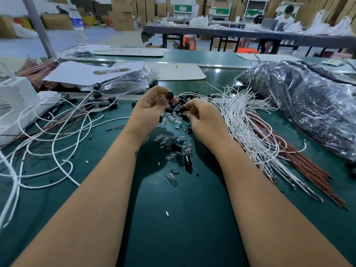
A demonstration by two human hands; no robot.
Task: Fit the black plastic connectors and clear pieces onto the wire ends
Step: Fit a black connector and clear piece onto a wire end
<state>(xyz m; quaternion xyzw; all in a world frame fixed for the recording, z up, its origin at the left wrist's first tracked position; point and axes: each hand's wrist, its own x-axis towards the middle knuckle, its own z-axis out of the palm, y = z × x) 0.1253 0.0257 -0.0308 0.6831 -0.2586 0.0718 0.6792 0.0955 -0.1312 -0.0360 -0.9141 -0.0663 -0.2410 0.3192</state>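
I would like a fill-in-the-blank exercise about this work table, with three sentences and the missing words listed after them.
1. The left hand pinches a small ____ connector between its fingertips.
2. The bundle of white wires lies to the ____ of both hands.
3. The work table has a dark ____ surface, with clear pieces scattered on it.

Missing words: black; right; green
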